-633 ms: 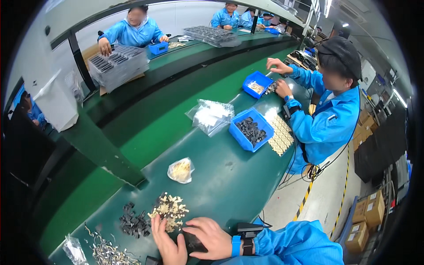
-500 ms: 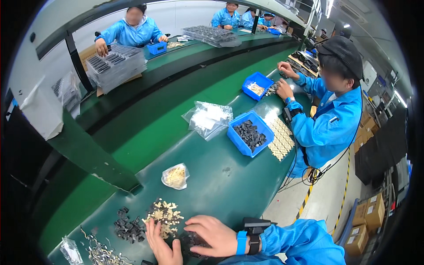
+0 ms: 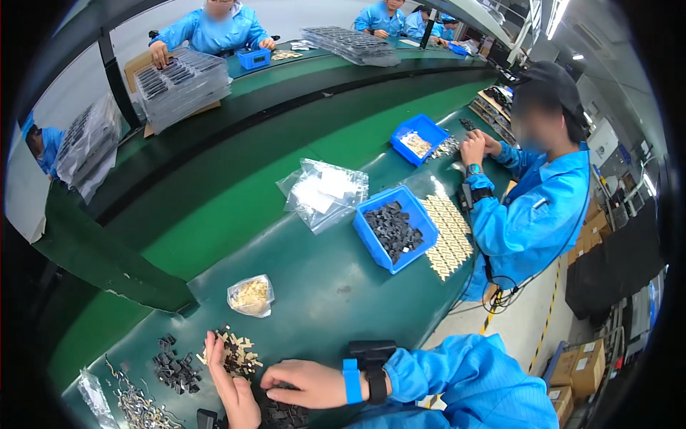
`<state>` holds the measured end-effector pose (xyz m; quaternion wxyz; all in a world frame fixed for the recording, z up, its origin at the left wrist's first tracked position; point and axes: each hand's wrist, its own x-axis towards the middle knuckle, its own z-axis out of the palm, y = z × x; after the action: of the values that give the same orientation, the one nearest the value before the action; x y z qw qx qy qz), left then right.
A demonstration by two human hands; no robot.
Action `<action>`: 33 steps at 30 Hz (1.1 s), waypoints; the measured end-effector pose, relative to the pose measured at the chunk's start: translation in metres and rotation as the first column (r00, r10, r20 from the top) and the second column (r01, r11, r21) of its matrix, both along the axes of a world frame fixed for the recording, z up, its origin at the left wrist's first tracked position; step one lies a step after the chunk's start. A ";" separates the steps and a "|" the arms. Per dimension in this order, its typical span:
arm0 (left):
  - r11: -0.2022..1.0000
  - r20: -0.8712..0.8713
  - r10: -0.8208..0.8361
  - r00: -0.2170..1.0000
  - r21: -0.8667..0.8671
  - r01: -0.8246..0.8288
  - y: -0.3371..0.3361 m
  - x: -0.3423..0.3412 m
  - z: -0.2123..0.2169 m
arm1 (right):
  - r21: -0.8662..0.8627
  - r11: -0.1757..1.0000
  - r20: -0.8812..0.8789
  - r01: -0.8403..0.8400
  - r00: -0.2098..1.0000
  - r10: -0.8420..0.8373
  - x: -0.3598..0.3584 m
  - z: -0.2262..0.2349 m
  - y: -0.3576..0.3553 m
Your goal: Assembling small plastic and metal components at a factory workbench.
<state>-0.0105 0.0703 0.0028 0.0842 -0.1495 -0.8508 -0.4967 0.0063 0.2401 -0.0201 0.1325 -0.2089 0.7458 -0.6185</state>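
Observation:
My left hand (image 3: 232,390) is open, its fingers stretched and turned on edge against a loose pile of small cream and black pieces (image 3: 241,352). To its right, my right hand (image 3: 304,384) is open, palm down with fingers reaching left, over a heap of small black parts (image 3: 286,415). The palm hides part of that heap. Left of my left hand lies another cluster of black parts (image 3: 176,366). Farther left are many thin, curved metal pieces (image 3: 139,406). A clear bag of cream pieces (image 3: 250,294) rests beyond my hands.
A blue bin of black parts (image 3: 394,232) stands beside rows of cream strips (image 3: 450,236). Clear plastic bags (image 3: 325,189) lie left of it. A co-worker (image 3: 539,193) sits on the right near another blue bin (image 3: 418,139). A green post (image 3: 107,250) rises on the left.
My left hand has turned on edge against the cream and black pile; my right hand remains over the black heap. The co-worker's hands have come together. The whole view has shifted.

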 end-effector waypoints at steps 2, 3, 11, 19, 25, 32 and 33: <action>0.989 0.062 -0.001 0.998 0.150 -0.008 -0.010 0.004 -0.013 | -0.069 0.997 0.200 -0.046 0.978 0.059 -0.002 0.003 -0.006; 0.957 0.118 -0.023 0.993 0.288 -0.012 -0.012 0.005 -0.017 | -0.088 0.994 0.335 -0.063 0.938 0.089 -0.005 0.007 -0.005; 0.893 -0.237 -0.033 0.971 0.429 0.136 -0.030 0.002 -0.008 | -0.208 0.965 0.601 0.158 0.799 -0.001 -0.035 0.034 0.027; 0.876 -0.123 0.145 0.982 0.478 -0.070 -0.084 0.038 -0.038 | -0.379 0.922 0.578 -0.077 0.759 0.301 -0.044 0.015 -0.023; 0.911 -0.029 -0.148 0.989 0.385 0.148 -0.091 0.054 -0.040 | -0.304 0.938 0.619 -0.167 0.714 0.328 -0.054 0.007 -0.063; 0.940 0.120 -0.335 0.935 -0.018 0.340 -0.075 0.050 -0.029 | -0.306 0.952 0.462 0.009 0.876 0.140 -0.085 0.002 -0.041; 0.929 0.169 -0.342 0.924 -0.086 0.359 -0.070 0.053 -0.024 | -0.311 0.950 0.460 0.008 0.876 0.143 -0.085 0.005 -0.038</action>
<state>0.0420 0.0005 -0.0208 -0.0797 -0.2659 -0.8414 -0.4636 -0.0783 0.2024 -0.0152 0.3000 -0.0941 0.5782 -0.7529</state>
